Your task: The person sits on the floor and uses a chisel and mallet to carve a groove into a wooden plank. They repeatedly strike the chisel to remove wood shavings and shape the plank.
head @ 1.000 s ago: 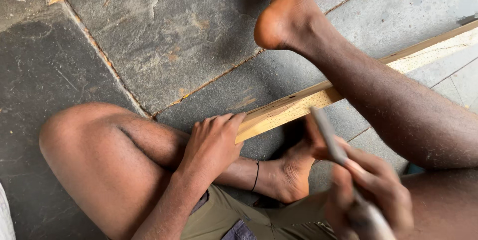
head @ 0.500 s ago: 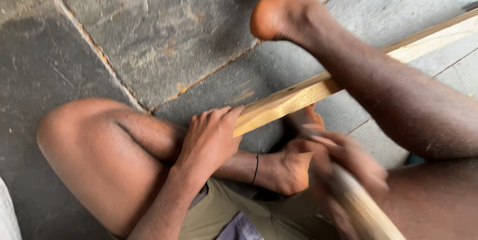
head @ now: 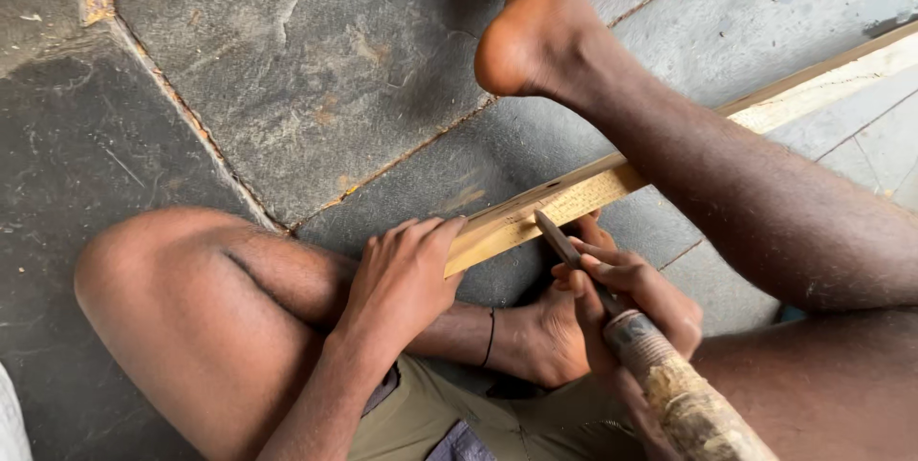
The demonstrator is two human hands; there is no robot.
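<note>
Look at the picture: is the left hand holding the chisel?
No: the left hand grips the end of the wooden strip, while the right hand holds the chisel.

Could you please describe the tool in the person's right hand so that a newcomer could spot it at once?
Start at the long pale wooden strip crossing the dark stone floor. The left hand holds its near end; beside it, the right hand grips the chisel. It alone has a narrow dark blade touching the strip and a thick, rough wooden handle.
</note>
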